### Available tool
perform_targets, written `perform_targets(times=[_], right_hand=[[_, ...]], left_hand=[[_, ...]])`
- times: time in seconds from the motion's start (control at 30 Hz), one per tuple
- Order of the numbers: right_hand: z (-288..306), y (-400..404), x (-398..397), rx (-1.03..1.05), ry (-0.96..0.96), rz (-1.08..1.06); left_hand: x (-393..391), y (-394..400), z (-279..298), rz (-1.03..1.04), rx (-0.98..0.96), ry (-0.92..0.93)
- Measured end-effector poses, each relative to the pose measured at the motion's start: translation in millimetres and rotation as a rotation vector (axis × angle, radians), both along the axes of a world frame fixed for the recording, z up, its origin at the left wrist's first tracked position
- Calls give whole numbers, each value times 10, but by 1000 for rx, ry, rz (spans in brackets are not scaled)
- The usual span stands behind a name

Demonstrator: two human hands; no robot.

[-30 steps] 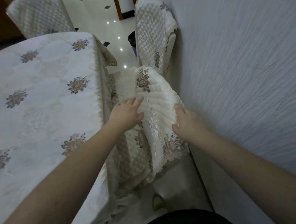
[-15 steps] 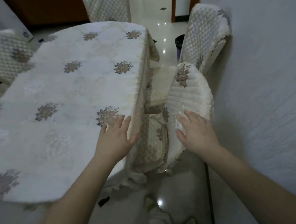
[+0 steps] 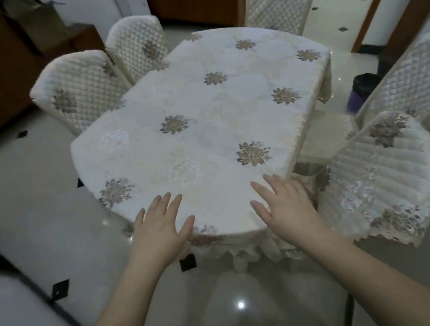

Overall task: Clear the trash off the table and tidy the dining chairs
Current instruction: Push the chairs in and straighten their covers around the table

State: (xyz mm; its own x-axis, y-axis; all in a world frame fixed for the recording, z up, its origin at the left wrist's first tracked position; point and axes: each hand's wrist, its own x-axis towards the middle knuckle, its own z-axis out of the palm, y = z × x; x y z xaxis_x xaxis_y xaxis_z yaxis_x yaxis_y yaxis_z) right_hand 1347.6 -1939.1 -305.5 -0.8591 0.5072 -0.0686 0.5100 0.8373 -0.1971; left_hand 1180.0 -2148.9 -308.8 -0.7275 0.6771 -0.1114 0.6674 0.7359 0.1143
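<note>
We are standing at the near end of the oval table (image 3: pixel 203 126), its quilted floral tablecloth (image 3: pixel 216 99) lying flat with no trash showing on top. Five covered dining chairs are ringing it: two on the far left (image 3: pixel 81 90) (image 3: pixel 138 47), one at the far end (image 3: pixel 279 4), and two along the wall side, the farther one (image 3: pixel 416 81) standing out from the table and the nearest chair (image 3: pixel 383 181) sitting just beside the table's corner. A dark bin (image 3: pixel 363 91) is standing on the floor between table and wall.

Our left hand (image 3: pixel 159 227) and right hand (image 3: pixel 285 208) are both hovering flat over the table's near edge, each grip fully spread and holding nothing (whether the palms are touching the cloth, we cannot tell).

To finish well, we judge we should be nudging each chair squarely in by its backrest, keeping the covers from snagging the cloth's fringe, and starting with the angled one by the wall.

Half a second ago the right hand was resting on the nearest chair's back and the left on the table corner; now both have come off to the table end, and our view is taking in the whole table.
</note>
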Motion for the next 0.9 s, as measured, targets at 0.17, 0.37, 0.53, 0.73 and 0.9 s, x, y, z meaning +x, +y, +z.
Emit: perform_targets(times=[0.17,0.37,0.53,0.73,0.9], right_hand=[[-10,-655,-903,-27,6,210],[19,-1356,-1646,0,-16,339],[-70,-1771,-2155,42,-8,460],[-239,-1950,-2824,43,63,550],[-276,-2096,-3496,1,106,615]], left_hand=[[-389,-857,113,82,73,29],[-782,-1804,64,267,45,58],[-1007,-2247,-19,393,57,43],[-1324,-2380,-164,484,64,-24],[-1761,-2426,-160,559,9,-46]])
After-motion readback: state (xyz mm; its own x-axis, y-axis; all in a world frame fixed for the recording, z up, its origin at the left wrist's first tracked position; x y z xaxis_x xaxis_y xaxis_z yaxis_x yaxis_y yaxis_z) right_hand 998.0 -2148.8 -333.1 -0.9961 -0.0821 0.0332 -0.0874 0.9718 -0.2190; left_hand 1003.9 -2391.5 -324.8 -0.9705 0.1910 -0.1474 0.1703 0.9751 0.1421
